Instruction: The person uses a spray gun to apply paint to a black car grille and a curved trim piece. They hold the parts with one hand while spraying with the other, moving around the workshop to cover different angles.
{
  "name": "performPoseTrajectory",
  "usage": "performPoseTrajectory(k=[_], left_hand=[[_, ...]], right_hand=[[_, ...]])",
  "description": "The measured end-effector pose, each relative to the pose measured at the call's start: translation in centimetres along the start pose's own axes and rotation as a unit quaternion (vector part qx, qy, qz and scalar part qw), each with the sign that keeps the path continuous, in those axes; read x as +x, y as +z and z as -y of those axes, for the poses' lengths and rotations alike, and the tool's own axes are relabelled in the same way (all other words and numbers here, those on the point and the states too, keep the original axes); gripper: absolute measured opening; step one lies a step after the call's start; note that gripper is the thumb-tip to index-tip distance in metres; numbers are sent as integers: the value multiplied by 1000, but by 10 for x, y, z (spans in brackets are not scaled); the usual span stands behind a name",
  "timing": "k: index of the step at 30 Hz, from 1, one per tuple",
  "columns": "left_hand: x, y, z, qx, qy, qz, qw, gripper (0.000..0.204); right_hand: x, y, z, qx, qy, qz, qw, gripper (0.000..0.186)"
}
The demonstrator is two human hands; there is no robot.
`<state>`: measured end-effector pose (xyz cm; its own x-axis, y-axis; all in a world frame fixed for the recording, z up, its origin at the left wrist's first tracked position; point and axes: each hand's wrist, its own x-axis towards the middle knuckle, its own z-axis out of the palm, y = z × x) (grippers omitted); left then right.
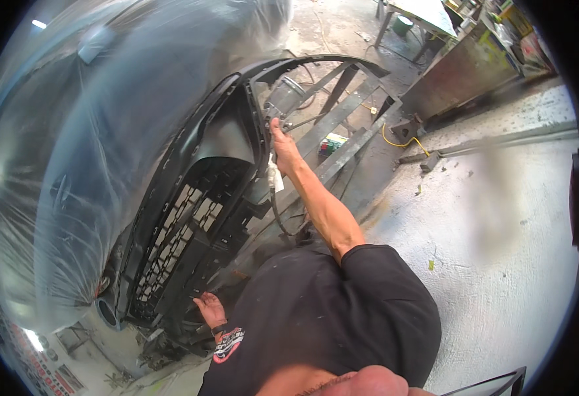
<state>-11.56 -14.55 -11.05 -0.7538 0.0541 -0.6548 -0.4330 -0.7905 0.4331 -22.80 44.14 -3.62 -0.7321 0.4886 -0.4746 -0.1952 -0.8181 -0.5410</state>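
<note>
My right hand [283, 145] is wrapped round the grip of a spray gun [284, 96] with a translucent grey cup; a hose with a pale fitting hangs below it. Just left of the gun lies a black plastic bumper [226, 135] with a honeycomb grille [190, 218], resting on a metal stand [352, 105]. My left hand [209, 305] is low beside the bumper's lower part, fingers apart and slightly curled, holding nothing that shows. Whether its fingertips touch the bumper, I cannot tell.
A car wrapped in clear plastic sheeting [85, 165] fills the left side. A white textured wall [514, 264] runs along my right. A metal cabinet [461, 72], a table [421, 13] and a green bucket [403, 26] stand at the back right. A yellow cord [401, 142] runs beside the stand.
</note>
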Motion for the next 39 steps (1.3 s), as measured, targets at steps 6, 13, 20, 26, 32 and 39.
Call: performPoseTrajectory(k=[6, 13, 20, 26, 32, 39], left_hand=[[-1, 2, -2, -45, -176, 124, 976, 37], [13, -43, -29, -13, -164, 105, 981, 38], [7, -22, -12, -16, -131, 20, 991, 39], [2, -3, -5, -4, -25, -14, 1000, 33], [-9, 21, 9, -9, 55, -41, 998, 30], [-91, 138, 8, 335, -201, -32, 920, 83]], right_hand=[[-6, -3, 20, -14, -13, 40, 999, 77], [-29, 1, 27, 5, -16, 42, 999, 68], [4, -23, 4, 14, 1, 61, 998, 74], [12, -28, -9, 15, 35, 31, 999, 73], [3, -17, -7, 6, 52, 51, 997, 71], [-4, -19, 9, 12, 71, 79, 994, 62]])
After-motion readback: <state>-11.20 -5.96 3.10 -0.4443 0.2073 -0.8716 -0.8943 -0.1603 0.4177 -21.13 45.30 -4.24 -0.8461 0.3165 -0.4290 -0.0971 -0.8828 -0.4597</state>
